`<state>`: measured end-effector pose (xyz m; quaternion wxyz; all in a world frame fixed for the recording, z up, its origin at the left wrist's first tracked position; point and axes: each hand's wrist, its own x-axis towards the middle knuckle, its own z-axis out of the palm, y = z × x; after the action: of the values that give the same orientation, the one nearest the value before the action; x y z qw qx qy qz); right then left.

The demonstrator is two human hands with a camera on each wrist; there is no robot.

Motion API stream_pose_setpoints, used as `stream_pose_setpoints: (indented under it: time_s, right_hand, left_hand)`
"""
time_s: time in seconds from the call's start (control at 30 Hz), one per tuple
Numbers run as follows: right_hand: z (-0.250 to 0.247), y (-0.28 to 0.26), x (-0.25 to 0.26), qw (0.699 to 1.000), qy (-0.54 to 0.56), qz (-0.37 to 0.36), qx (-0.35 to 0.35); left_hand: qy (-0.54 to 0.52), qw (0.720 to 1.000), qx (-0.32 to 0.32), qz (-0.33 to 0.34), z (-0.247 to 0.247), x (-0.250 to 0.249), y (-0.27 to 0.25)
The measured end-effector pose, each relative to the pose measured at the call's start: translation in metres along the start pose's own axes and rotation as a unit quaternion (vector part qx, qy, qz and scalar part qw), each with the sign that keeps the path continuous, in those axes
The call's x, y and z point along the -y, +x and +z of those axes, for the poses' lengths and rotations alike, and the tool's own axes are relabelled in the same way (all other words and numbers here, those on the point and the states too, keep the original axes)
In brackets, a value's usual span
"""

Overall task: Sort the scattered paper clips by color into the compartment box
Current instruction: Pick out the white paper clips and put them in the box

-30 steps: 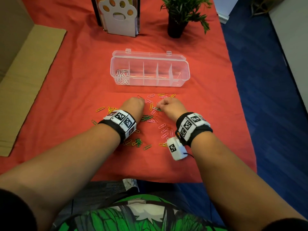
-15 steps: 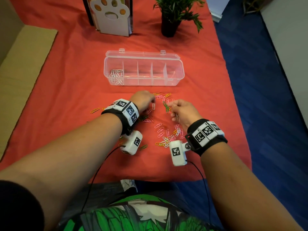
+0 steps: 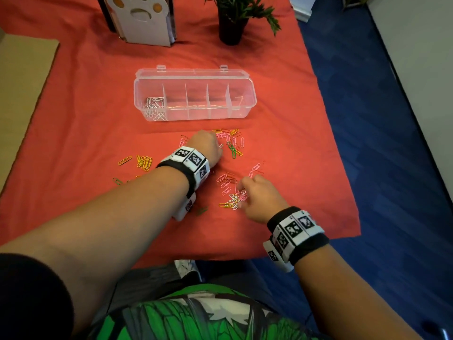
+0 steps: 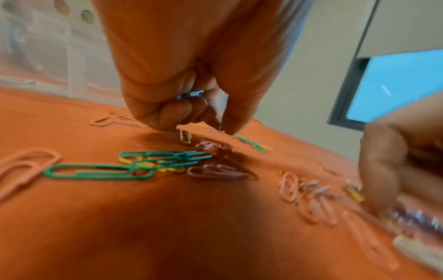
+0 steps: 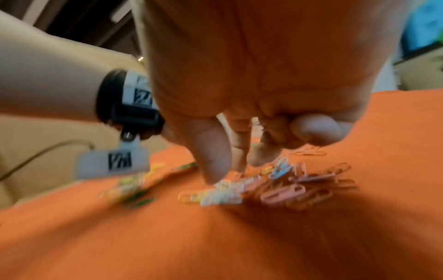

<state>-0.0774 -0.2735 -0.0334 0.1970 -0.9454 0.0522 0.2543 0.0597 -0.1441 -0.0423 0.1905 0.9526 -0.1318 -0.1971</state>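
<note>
1. Paper clips (image 3: 231, 190) lie scattered on the red cloth of the worktop (image 3: 73, 114), just in front of the compartment box (image 3: 195, 94).
2. Left hand (image 3: 207, 146): its grip is curled, holding a white clip (image 4: 191, 94) against the palm, fingertips (image 4: 167, 119) down among the clips.
3. Right hand (image 3: 259, 198): thumb (image 5: 213, 161) and fingers point down into a pink and white pile (image 5: 263, 187); whether they pinch a clip cannot be told.
4. White clips (image 3: 154, 107) fill the box's leftmost compartment.
5. Beyond stand a potted plant (image 3: 232, 18) and a paw-print holder (image 3: 144, 19).
</note>
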Motion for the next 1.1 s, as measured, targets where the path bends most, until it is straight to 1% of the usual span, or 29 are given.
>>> stream_pose_setpoints:
  time_s: [0.07,0.1,0.13,0.17,0.2,0.23,0.27,0.3,0.33,0.37,0.4,0.43,0.47,0.5,0.53,0.57,0.6,0.63,0.67,0.7,0.77,0.83,0.87,0.93,1.0,1.1]
  right_hand:
    - [0.011,-0.002,0.002,1.0,-0.009,-0.02,-0.022]
    - [0.014,-0.001,0.004,0.999,-0.014,-0.023,-0.036]
    - [0.017,0.003,0.005,0.998,-0.014,-0.025,-0.051]
    - [0.018,0.008,0.009,0.998,-0.003,-0.024,-0.061]
    - [0.017,0.013,0.013,0.997,0.016,-0.021,-0.069]
    - [0.016,0.018,0.016,0.996,0.04,-0.017,-0.076]
    - [0.014,0.024,0.019,0.994,0.064,-0.012,-0.083]
    - [0.01,0.028,0.021,0.992,0.091,-0.002,-0.09]
    - [0.007,0.031,0.021,0.988,0.12,0.015,-0.096]
    - [0.002,0.032,0.02,0.981,0.157,0.03,-0.106]
    - [-0.002,0.033,0.019,0.973,0.197,0.048,-0.111]
    - [-0.005,0.033,0.016,0.964,0.234,0.06,-0.115]
    - [-0.008,0.034,0.012,0.956,0.259,0.072,-0.117]
    - [-0.009,0.035,0.008,0.95,0.278,0.083,-0.117]
    - [-0.009,0.035,0.005,0.943,0.299,0.092,-0.115]
    - [-0.01,0.034,0.003,0.935,0.322,0.098,-0.113]
    - [-0.009,0.033,0.002,0.928,0.34,0.1,-0.111]
    - [-0.008,0.031,0.001,0.925,0.35,0.102,-0.11]
    - [-0.007,0.03,0.001,0.926,0.346,0.105,-0.109]
    - [-0.005,0.027,0.001,0.931,0.33,0.109,-0.111]
    - [0.0,0.024,0.002,0.946,0.273,0.112,-0.134]
    - [0.004,0.02,0.004,0.962,0.193,0.094,-0.166]
    - [0.005,0.018,0.007,0.968,0.164,0.079,-0.17]
    - [0.01,0.014,0.016,0.979,0.117,0.051,-0.161]
    - [0.014,0.013,0.026,0.986,0.058,0.043,-0.15]
    - [0.02,0.015,0.038,0.987,-0.018,0.045,-0.153]
  left_hand:
    - [-0.116,0.992,0.031,-0.042,-0.006,-0.004,-0.006]
    - [-0.211,0.972,0.065,-0.075,-0.01,-0.004,-0.011]
    - [-0.327,0.932,0.108,-0.112,-0.014,-0.003,-0.017]
    - [-0.437,0.876,0.144,-0.146,-0.018,-0.001,-0.023]
    - [-0.527,0.816,0.172,-0.162,-0.023,0.003,-0.031]
    - [-0.587,0.769,0.196,-0.162,-0.027,0.008,-0.038]
    - [-0.624,0.735,0.213,-0.157,-0.03,0.013,-0.045]
    - [-0.642,0.718,0.221,-0.153,-0.03,0.018,-0.049]
    - [-0.653,0.708,0.218,-0.155,-0.031,0.022,-0.053]
    - [-0.652,0.71,0.208,-0.164,-0.029,0.023,-0.056]
    - [-0.641,0.722,0.197,-0.173,-0.027,0.024,-0.059]
    - [-0.616,0.745,0.184,-0.178,-0.021,0.023,-0.061]
    - [-0.582,0.777,0.168,-0.172,-0.014,0.022,-0.063]
    - [-0.527,0.823,0.142,-0.155,-0.005,0.021,-0.064]
    - [-0.457,0.873,0.116,-0.124,0.004,0.02,-0.065]
    - [-0.378,0.917,0.095,-0.087,0.012,0.021,-0.065]
    - [-0.302,0.948,0.083,-0.048,0.019,0.02,-0.067]
    - [-0.227,0.971,0.075,-0.014,0.024,0.019,-0.07]
    - [-0.159,0.985,0.059,0.02,0.028,0.017,-0.074]
    - [-0.105,0.992,0.043,0.047,0.031,0.016,-0.076]
    - [-0.056,0.996,0.026,0.067,0.032,0.016,-0.079]
    - [-0.055,0.997,0.026,0.057,0.033,0.02,-0.078]
    - [-0.059,0.997,0.027,0.048,0.032,0.024,-0.077]
    - [-0.069,0.997,0.031,0.028,0.028,0.031,-0.076]
    - [-0.068,0.997,0.027,0.014,0.025,0.036,-0.074]
    - [-0.039,0.999,0.001,0.02,0.023,0.033,-0.075]
